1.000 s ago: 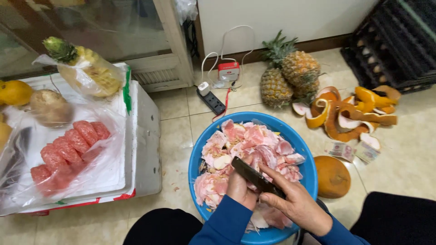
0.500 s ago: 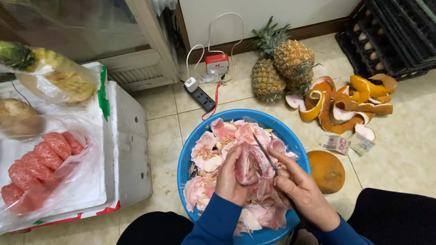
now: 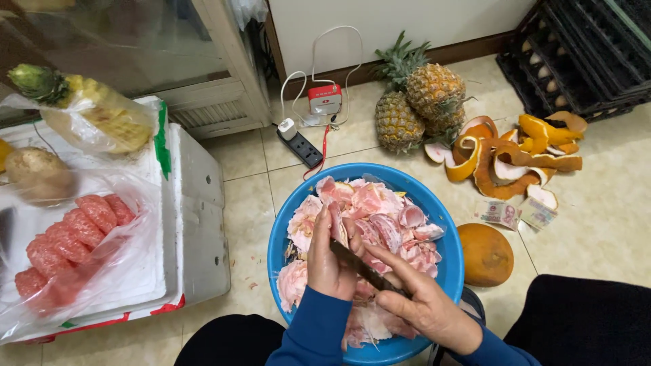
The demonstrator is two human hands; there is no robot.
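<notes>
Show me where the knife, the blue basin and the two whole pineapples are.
knife (image 3: 356, 266), head view, middle of the dark blade.
blue basin (image 3: 453, 261), head view, bare right rim.
whole pineapples (image 3: 415, 102), head view, scaly body.

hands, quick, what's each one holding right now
Left hand: closed on a pomelo segment over the blue basin.
Right hand: closed on a knife.

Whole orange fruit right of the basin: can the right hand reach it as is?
Probably yes, once freed. The fruit sits uncovered on the floor beside the basin, but the right hand holds a knife.
</notes>
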